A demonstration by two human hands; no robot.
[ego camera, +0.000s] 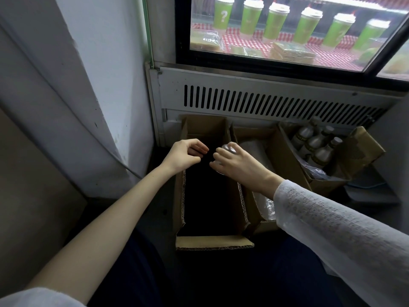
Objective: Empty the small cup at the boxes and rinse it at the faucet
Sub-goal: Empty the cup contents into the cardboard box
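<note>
Your right hand grips the small cup tipped over the dark open box, likely so its contents drop inside, while your left hand hovers just beside it, fingers loosely curled on nothing.

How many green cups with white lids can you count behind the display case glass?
6, in one row on the checked shelf, left to right. The frame's right edge may hide more.
</note>
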